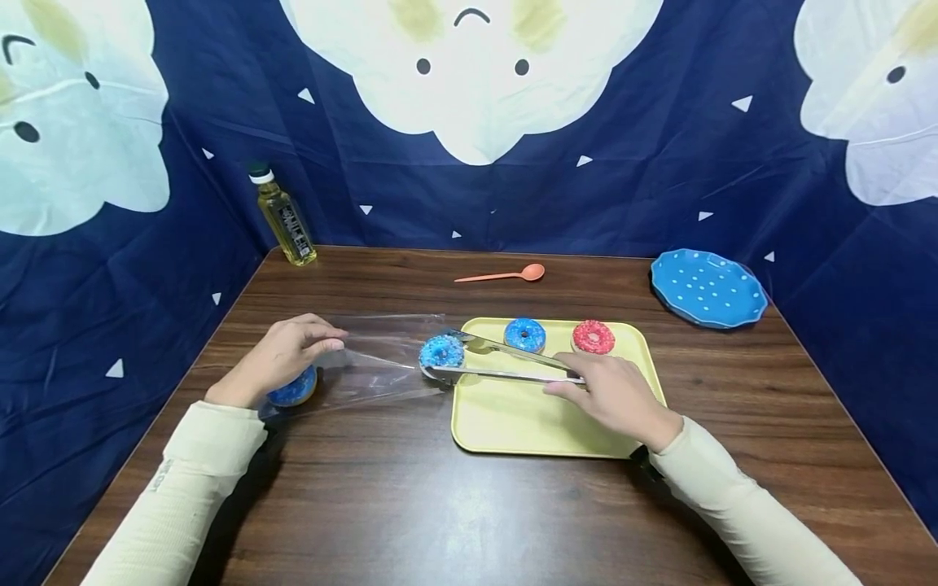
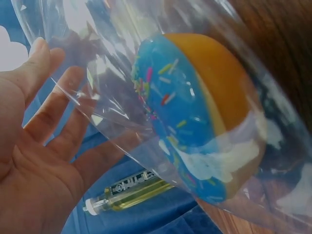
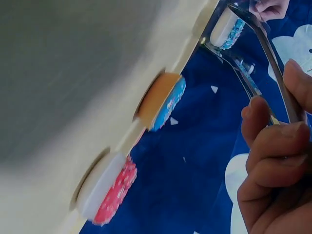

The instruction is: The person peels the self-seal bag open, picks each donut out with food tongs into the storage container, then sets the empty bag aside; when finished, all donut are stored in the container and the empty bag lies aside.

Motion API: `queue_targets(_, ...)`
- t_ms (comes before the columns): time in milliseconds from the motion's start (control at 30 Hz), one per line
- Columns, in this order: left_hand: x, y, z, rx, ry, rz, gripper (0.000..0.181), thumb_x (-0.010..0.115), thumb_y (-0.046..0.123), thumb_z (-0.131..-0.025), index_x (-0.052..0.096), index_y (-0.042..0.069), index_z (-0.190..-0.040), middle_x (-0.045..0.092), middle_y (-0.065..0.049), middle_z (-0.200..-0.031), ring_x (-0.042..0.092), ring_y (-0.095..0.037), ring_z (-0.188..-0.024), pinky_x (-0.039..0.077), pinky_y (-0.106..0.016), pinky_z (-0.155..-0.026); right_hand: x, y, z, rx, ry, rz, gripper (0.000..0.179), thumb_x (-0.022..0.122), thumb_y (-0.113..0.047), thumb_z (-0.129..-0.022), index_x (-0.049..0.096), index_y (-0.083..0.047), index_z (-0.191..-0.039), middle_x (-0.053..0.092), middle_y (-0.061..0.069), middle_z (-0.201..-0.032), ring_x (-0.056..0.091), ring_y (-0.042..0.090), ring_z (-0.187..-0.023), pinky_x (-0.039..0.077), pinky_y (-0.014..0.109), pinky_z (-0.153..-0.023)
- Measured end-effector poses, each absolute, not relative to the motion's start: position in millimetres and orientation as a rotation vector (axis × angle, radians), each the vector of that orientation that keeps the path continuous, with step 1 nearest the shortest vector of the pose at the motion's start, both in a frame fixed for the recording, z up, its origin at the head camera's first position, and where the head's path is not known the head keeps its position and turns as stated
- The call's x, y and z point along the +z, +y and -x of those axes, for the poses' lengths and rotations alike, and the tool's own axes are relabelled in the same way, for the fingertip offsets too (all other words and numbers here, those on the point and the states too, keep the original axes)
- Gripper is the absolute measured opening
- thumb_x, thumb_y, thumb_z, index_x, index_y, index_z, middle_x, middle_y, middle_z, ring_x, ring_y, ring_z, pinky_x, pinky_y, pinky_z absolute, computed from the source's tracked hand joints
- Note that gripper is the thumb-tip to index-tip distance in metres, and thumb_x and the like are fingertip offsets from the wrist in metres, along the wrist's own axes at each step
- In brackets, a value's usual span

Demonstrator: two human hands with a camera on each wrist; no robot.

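In the head view my left hand [image 1: 282, 358] pinches the upper layer of a clear plastic bag [image 1: 374, 330] that lies on the table. Inside the bag, partly behind that hand, is a blue doughnut with sprinkles [image 2: 170, 102]. My right hand [image 1: 615, 395] grips metal tongs [image 1: 506, 374]. Their tips hold another blue doughnut [image 1: 441, 352] at the bag's mouth, by the left edge of a yellow tray [image 1: 513, 431]. On the tray sit a blue doughnut [image 1: 524, 334] and a red doughnut [image 1: 593, 336], the red one close to my right hand.
An orange spoon [image 1: 506, 275] lies behind the tray. Toward the back right stands a blue dotted plate [image 1: 707, 289]. A bottle of yellow oil [image 1: 286, 220] is at the back left corner. Dark blue cloth [image 1: 469, 203] hangs around the table.
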State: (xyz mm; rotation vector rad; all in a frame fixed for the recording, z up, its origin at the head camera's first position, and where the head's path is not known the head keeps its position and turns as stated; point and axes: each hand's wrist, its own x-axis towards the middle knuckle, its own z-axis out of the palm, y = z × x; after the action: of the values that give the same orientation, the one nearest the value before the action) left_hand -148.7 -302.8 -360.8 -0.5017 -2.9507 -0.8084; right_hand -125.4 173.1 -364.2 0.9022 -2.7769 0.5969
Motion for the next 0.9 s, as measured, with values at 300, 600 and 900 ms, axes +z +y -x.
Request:
queue_targets(300,-362,-305,149,-0.807,-2.947,0.51,0.031,0.063,0.026,-0.102,0.074,0.003,-0.118,0.068,-0.011,-0.112,0.064,-0.033,-0.105,0.051,-0.055,-0.09,-360,199,112,0.583,-2.802,-0.854,0.037,0.073,-0.045,-0.091,0.074,-0.017,-0.116,0.072,-0.002,-0.101,0.059,0.012,-0.074,0.047,0.036,-0.059)
queue_targets(600,-360,-304,151,-0.787,-2.943,0.503,0.026,0.066,0.022,-0.1,0.075,0.003,-0.115,0.069,-0.01,-0.109,0.065,-0.031,-0.103,0.05,-0.054,-0.09,-355,225,100,0.589,-2.884,-0.797,0.041,0.073,-0.045,-0.092,0.073,-0.015,-0.119,0.072,-0.001,-0.098,0.055,0.01,-0.068,0.045,0.033,-0.057)
queue_targets(900,-361,-304,150,-0.795,-2.943,0.504,0.026,0.065,0.021,-0.1,0.075,0.004,-0.116,0.068,-0.01,-0.11,0.064,-0.032,-0.104,0.05,-0.054,-0.091,-349,248,90,0.506,-2.954,-0.805,0.045,0.071,-0.046,-0.092,0.073,-0.013,-0.121,0.073,0.002,-0.104,0.06,0.009,-0.073,0.047,0.035,-0.058)
